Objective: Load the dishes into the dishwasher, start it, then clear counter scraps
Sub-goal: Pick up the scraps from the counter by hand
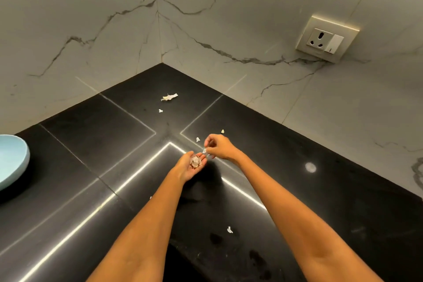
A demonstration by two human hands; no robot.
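Black glossy counter (297, 190) sat in a marble-walled corner. Left hand (191, 165) was cupped palm-up, holding a pile of papery scraps (195, 161). Right hand (219, 146) pinched one flake (204, 150) just beside it. Loose peel (169, 97) lay near the corner, more bits scattered. Blue bowl (11, 160) at left edge; socket (326, 40) on wall.

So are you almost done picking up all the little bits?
Partway. A small pile of scraps already sits in the cupped left hand. The right hand pinches one more bit just above it. Left on the black counter: a big peel near the corner and several small bits. The dishwasher is out of view.
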